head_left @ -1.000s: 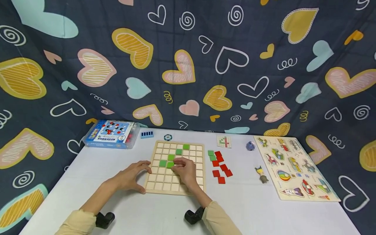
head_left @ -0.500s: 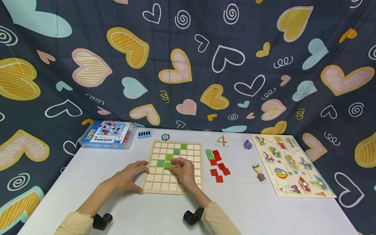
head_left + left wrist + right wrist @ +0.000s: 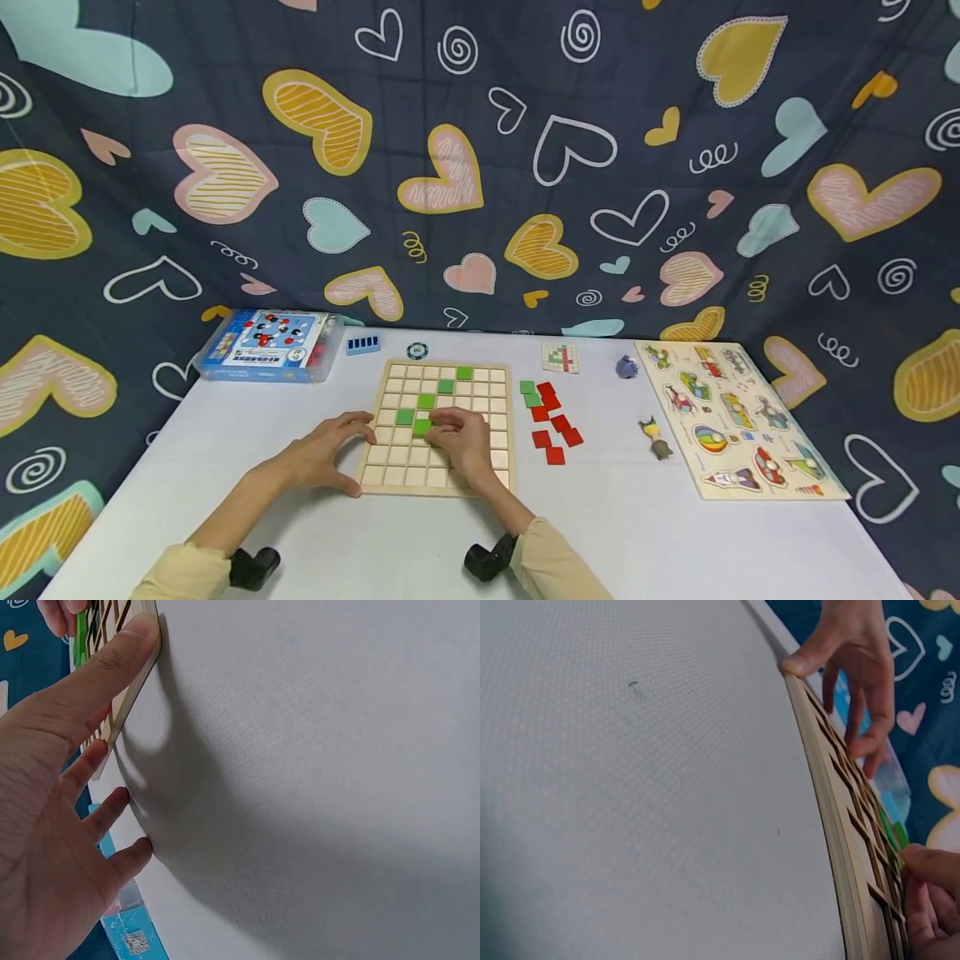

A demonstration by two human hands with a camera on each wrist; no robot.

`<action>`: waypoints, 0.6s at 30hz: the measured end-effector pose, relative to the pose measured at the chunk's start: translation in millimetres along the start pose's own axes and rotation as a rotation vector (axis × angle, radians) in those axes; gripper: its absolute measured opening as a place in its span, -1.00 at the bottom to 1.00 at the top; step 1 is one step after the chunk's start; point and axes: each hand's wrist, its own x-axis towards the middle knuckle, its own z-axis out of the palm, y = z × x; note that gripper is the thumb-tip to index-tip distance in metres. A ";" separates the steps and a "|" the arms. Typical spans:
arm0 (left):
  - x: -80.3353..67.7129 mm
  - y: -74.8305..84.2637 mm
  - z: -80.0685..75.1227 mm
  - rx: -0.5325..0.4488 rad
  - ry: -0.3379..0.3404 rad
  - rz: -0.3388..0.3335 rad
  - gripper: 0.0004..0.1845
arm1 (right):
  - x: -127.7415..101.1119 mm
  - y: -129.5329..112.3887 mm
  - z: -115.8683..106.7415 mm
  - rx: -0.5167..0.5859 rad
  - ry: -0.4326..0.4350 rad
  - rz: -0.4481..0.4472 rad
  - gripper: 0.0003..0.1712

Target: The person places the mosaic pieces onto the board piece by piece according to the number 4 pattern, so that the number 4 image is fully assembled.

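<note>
On the white table lies a square wooden grid board (image 3: 416, 476) with shallow cells. My right hand (image 3: 467, 442) pinches a bright green square tile (image 3: 422, 428) between thumb and fingertips, low over the board's middle; whether the tile lies flat in a cell is hard to tell. Other green tiles (image 3: 426, 401) sit in cells in a rough diagonal toward the far edge. At the board's left side, my left hand (image 3: 318, 454) is spread, its thumb touching the near left corner. The left wrist view shows the thumb (image 3: 112, 664) on the corner and the other fingers loosely extended.
Loose red tiles (image 3: 555, 456) and green tiles (image 3: 532, 399) lie right of the board. Beyond stand a pattern card (image 3: 561, 357), a poker chip (image 3: 417, 351), a blue piece (image 3: 363, 345) and a boxed set (image 3: 262, 346). Small figures (image 3: 654, 440) lie near a picture puzzle (image 3: 742, 425).
The head view has turned slightly right. My right hand and its green tile have shifted a little nearer to me across the board. The left hand stays at the board's edge.
</note>
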 end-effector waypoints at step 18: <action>-1.3 -0.3 -0.3 -0.012 0.005 0.009 -0.36 | -6.2 -1.8 7.7 -0.012 0.009 -0.006 -0.70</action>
